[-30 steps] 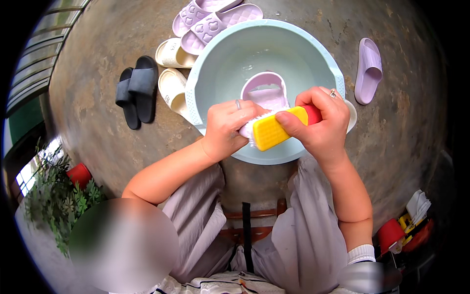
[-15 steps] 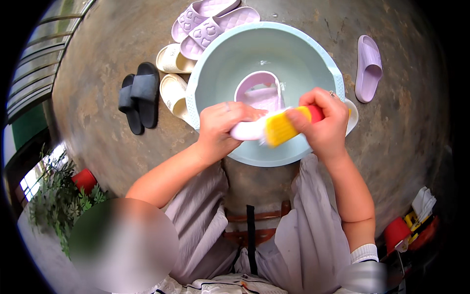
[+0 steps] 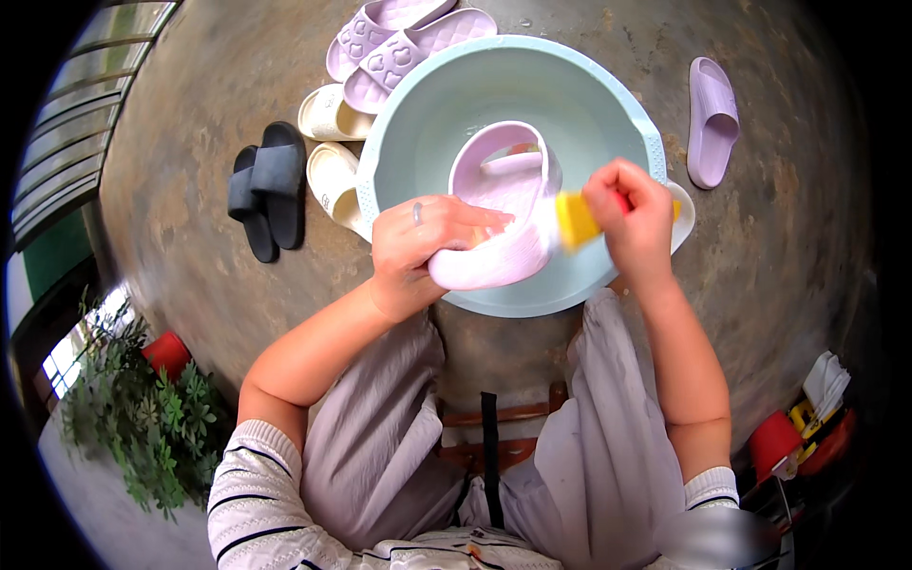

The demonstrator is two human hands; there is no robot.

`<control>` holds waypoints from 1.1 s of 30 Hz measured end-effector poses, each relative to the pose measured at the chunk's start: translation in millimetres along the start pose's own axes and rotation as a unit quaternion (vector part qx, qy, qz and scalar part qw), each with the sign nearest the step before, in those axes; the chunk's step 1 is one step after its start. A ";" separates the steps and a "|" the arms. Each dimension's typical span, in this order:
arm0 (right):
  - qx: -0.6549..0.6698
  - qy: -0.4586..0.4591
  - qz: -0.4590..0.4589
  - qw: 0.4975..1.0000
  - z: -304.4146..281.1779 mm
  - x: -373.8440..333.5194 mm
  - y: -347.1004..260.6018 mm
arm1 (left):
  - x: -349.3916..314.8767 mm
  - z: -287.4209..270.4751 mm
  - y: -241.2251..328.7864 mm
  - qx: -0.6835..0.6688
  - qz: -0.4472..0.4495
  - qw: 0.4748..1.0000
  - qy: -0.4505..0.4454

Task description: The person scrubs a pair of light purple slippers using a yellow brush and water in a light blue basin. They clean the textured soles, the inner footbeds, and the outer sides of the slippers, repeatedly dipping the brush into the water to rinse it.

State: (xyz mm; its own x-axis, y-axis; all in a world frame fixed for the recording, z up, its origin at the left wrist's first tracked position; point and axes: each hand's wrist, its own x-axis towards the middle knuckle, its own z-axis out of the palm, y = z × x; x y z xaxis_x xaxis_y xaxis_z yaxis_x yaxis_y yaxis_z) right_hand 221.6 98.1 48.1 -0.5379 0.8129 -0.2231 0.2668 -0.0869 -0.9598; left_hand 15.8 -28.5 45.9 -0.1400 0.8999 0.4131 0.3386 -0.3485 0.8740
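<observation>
1. Gripping hard now, the left hand (image 3: 418, 249) is closed around the heel end of a lilac slipper (image 3: 499, 223), tilting it up over the pale blue basin (image 3: 399, 142), seemingly so runoff drops back inside.
2. Just right of that slipper, the right hand (image 3: 635, 220) is fisted tight on a yellow scrub brush (image 3: 576, 218), its head pressed against the slipper's edge; the brush is blurred, so bristles are hard to make out.
3. Beyond both hands, the basin holds a shallow pool of water under the slipper.
4. Left of the left hand on the concrete floor (image 3: 190, 123): black slides (image 3: 266, 185), cream slippers (image 3: 332, 142), a lilac pair (image 3: 399, 38).
5. Beyond the right hand, a single lilac slipper (image 3: 712, 119) lies well apart.
</observation>
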 end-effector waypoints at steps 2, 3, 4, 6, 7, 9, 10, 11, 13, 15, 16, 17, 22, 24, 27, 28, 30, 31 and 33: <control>-0.010 0.019 0.097 0.995 -9.7 10.7 20.9 | -0.8 2.4 -1.8 -0.006 0.000 1.000 -0.018; 0.033 0.032 0.080 0.996 -2.9 5.2 20.7 | -2.2 3.4 -2.6 -0.007 -0.002 1.000 -0.026; 0.003 0.018 0.026 0.999 0.2 -0.2 17.5 | -2.5 5.1 -4.4 -0.002 0.001 0.999 -0.038; -0.045 -0.019 -0.082 0.995 8.7 -2.8 -10.8 | -6.2 3.4 -6.6 0.018 -0.001 0.998 -0.062; -0.119 -0.030 -0.156 0.980 8.5 -2.0 -22.2 | -4.8 5.1 -5.2 0.023 -0.012 0.998 -0.064; -0.145 0.000 -0.111 0.983 0.6 -2.3 0.0 | -3.4 4.5 -7.3 0.054 -0.008 0.996 -0.069; -0.159 0.015 -0.089 0.983 -5.5 -3.6 15.4 | -4.0 4.9 -9.3 0.069 -0.006 0.995 -0.070; -0.156 0.018 -0.008 0.988 -7.7 -2.3 22.1 | -6.8 7.0 -11.6 0.088 -0.016 0.994 -0.064; -0.177 0.013 0.048 0.983 -19.4 -1.3 28.6 | -9.1 8.0 -15.6 0.171 -0.064 0.979 -0.092; -0.109 -0.010 0.044 0.993 -18.6 -1.8 29.1 | -7.6 10.9 -19.6 0.232 -0.107 0.961 -0.107; -0.118 -0.035 0.043 0.992 -16.9 -4.3 26.8 | -3.7 13.4 -22.9 0.229 -0.106 0.962 -0.101; -0.123 -0.063 0.039 0.990 -6.9 -3.7 13.4 | 0.7 14.8 -25.7 0.231 -0.106 0.963 -0.094; -0.062 -0.039 0.045 0.996 2.0 11.1 24.3 | 6.9 23.6 -49.7 0.178 -0.114 0.971 -0.112; -0.064 -0.048 0.076 0.994 1.2 13.3 24.4 | -7.4 16.1 -71.9 0.210 -0.112 0.965 -0.113; -0.103 -0.035 0.106 0.988 1.9 11.6 16.4 | -15.2 4.9 -76.5 0.275 -0.143 0.947 -0.091; -0.096 -0.020 0.076 0.992 4.5 6.6 9.2 | -14.0 5.9 -74.3 0.294 -0.123 0.945 -0.073; -0.102 0.011 -0.021 0.995 5.7 5.8 7.8 | 0.2 11.2 -62.8 0.330 -0.104 0.937 -0.056; -0.113 0.027 -0.086 0.989 4.5 7.0 15.5 | 8.2 14.7 -54.0 0.348 -0.126 0.926 -0.074; -0.167 0.065 -0.127 0.976 1.7 9.6 12.1 | 24.6 22.1 -33.8 0.382 -0.168 0.902 -0.111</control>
State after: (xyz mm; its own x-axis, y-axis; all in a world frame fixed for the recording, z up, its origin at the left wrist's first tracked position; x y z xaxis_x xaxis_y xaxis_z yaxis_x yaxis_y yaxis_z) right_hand 218.3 103.9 34.1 -0.5199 0.8521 0.0601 0.3946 0.3020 -0.8678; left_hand 21.4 11.1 20.8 -0.1937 0.9808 0.0227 0.8655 0.1599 0.4747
